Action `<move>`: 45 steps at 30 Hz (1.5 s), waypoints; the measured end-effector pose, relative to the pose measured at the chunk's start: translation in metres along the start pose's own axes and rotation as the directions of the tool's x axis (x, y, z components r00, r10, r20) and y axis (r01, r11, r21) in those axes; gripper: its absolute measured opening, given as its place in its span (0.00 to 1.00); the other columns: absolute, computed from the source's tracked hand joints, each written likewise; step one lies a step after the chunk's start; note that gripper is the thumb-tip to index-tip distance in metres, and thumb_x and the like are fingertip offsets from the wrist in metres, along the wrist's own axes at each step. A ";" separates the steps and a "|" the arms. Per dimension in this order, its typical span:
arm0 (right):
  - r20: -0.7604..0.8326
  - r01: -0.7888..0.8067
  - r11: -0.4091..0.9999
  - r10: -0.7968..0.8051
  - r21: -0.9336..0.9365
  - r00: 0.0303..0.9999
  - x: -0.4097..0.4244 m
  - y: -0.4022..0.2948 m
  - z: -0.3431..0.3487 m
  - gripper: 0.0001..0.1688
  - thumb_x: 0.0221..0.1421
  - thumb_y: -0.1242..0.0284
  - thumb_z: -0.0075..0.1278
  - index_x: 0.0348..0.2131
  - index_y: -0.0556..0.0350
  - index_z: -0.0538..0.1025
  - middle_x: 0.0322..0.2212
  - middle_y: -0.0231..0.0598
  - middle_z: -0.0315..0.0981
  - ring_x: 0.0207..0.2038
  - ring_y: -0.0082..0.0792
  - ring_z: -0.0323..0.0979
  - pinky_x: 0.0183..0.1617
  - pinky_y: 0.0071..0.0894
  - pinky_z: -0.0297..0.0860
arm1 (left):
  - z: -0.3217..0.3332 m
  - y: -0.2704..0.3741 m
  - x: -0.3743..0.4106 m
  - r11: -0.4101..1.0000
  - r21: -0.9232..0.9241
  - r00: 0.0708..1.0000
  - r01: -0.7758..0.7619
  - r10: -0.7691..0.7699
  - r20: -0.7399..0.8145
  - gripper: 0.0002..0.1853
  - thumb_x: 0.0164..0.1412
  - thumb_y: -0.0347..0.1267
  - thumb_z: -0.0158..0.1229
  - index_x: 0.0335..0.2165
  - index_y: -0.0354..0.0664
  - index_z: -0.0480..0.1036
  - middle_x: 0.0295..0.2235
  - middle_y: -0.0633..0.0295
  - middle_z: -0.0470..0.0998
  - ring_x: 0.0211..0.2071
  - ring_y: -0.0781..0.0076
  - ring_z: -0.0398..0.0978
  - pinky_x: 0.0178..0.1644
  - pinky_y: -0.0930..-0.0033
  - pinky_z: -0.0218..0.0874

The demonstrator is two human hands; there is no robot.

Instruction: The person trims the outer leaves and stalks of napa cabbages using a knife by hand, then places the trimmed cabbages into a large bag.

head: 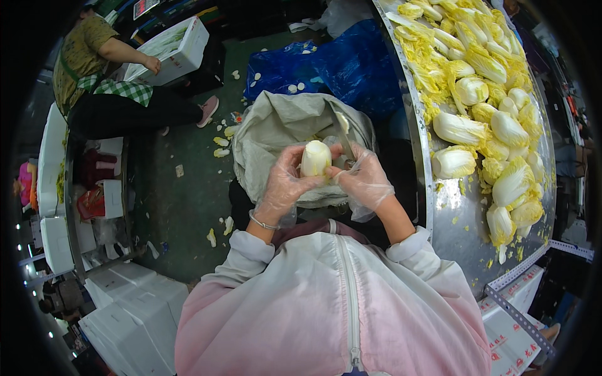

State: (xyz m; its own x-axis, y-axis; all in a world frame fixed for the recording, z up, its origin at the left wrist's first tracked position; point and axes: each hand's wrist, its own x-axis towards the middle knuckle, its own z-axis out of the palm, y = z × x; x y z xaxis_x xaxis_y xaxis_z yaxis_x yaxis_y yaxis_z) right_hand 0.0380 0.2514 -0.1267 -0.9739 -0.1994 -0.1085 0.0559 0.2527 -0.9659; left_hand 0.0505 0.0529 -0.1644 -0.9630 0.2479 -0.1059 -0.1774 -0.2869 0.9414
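Note:
Both my hands wear clear plastic gloves and meet over an open woven sack (263, 127). My left hand (288, 176) grips a small trimmed napa cabbage (316, 160), its pale cut base facing up. In my right hand (364, 176) is a knife (342, 127), blade pointing away from me, with a pale slice stuck to the blade. The fingertips of that hand also touch the right side of the cabbage. The knife's handle is mostly hidden by my fingers.
To the right, a metal table (447, 225) bears a heap of napa cabbages (489, 113). Beyond the sack lies blue plastic sheeting (357, 61). A seated person (94, 70) is at far left beside a foam box (188, 47). White foam boxes (136, 315) stand at lower left; leaf scraps litter the floor.

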 end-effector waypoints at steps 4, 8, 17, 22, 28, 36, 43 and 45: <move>0.042 -0.130 0.990 0.128 0.046 0.991 0.003 -0.001 -0.001 0.21 0.49 0.77 0.61 0.44 0.61 0.75 0.37 0.43 0.76 0.39 0.30 0.73 0.48 0.30 0.69 | -0.007 -0.002 0.002 1.000 -0.001 0.997 -0.014 0.014 0.072 0.36 0.49 0.26 0.73 0.55 0.37 0.64 0.50 0.58 0.72 0.52 0.69 0.71 0.58 0.64 0.64; -0.009 -0.067 0.994 0.067 -0.083 0.998 0.004 -0.002 0.002 0.21 0.48 0.77 0.58 0.44 0.62 0.74 0.37 0.41 0.77 0.38 0.28 0.73 0.47 0.28 0.69 | -0.008 -0.006 0.004 0.998 -0.017 0.992 0.053 -0.050 0.114 0.37 0.49 0.30 0.74 0.55 0.36 0.65 0.49 0.58 0.73 0.51 0.71 0.71 0.58 0.65 0.62; 0.135 -0.268 0.920 0.238 0.287 0.962 0.009 -0.010 -0.020 0.24 0.46 0.80 0.53 0.47 0.57 0.73 0.34 0.29 0.71 0.34 0.20 0.69 0.41 0.23 0.67 | -0.009 0.002 0.002 0.783 -0.526 0.944 0.331 -0.263 0.201 0.33 0.61 0.31 0.62 0.60 0.31 0.61 0.55 0.53 0.72 0.56 0.61 0.73 0.62 0.60 0.63; 0.149 -0.357 0.845 0.325 0.397 0.934 0.007 -0.024 -0.022 0.23 0.46 0.83 0.51 0.45 0.56 0.73 0.34 0.29 0.71 0.34 0.19 0.68 0.41 0.22 0.67 | -0.023 -0.017 0.003 0.614 -0.739 0.961 0.277 -0.187 0.205 0.31 0.66 0.32 0.57 0.62 0.32 0.58 0.57 0.49 0.69 0.59 0.58 0.70 0.64 0.57 0.61; -0.122 -0.190 0.946 0.228 0.264 0.966 0.009 -0.004 -0.017 0.20 0.46 0.85 0.49 0.42 0.57 0.73 0.32 0.30 0.72 0.33 0.20 0.68 0.40 0.20 0.66 | -0.025 -0.015 0.011 0.657 -0.742 0.990 0.132 -0.122 0.069 0.31 0.67 0.35 0.56 0.63 0.34 0.58 0.60 0.50 0.68 0.61 0.54 0.66 0.66 0.51 0.58; -0.084 -0.024 0.946 0.053 0.322 0.995 0.014 -0.003 -0.018 0.27 0.51 0.72 0.66 0.49 0.53 0.74 0.38 0.34 0.74 0.41 0.23 0.70 0.47 0.27 0.69 | -0.038 -0.011 0.017 0.686 -0.725 0.995 0.057 -0.094 -0.011 0.29 0.66 0.29 0.57 0.62 0.36 0.60 0.58 0.52 0.68 0.61 0.56 0.66 0.66 0.52 0.59; -0.159 -0.084 0.920 0.155 0.384 0.975 0.014 0.017 0.021 0.20 0.57 0.76 0.57 0.49 0.62 0.73 0.39 0.36 0.76 0.40 0.26 0.73 0.44 0.26 0.71 | -0.012 0.002 0.013 0.952 -0.298 0.998 -0.068 0.064 -0.021 0.37 0.61 0.25 0.61 0.64 0.36 0.55 0.61 0.52 0.65 0.62 0.57 0.65 0.65 0.56 0.59; -0.233 -0.006 0.802 0.181 0.597 0.955 0.011 0.021 0.021 0.13 0.61 0.77 0.54 0.46 0.59 0.75 0.36 0.35 0.77 0.32 0.22 0.72 0.35 0.22 0.69 | -0.013 0.007 0.013 0.925 -0.356 0.988 -0.137 0.100 -0.119 0.35 0.60 0.23 0.61 0.63 0.37 0.56 0.59 0.52 0.67 0.60 0.61 0.68 0.65 0.60 0.59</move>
State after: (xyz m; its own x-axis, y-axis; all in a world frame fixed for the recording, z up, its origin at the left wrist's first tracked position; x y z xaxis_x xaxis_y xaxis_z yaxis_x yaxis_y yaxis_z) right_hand 0.0331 0.2348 -0.1534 -0.9717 0.0763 -0.2238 0.1822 -0.3612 -0.9145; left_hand 0.0344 0.0422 -0.1638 -0.9932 0.1057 -0.0484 -0.1044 -0.6283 0.7710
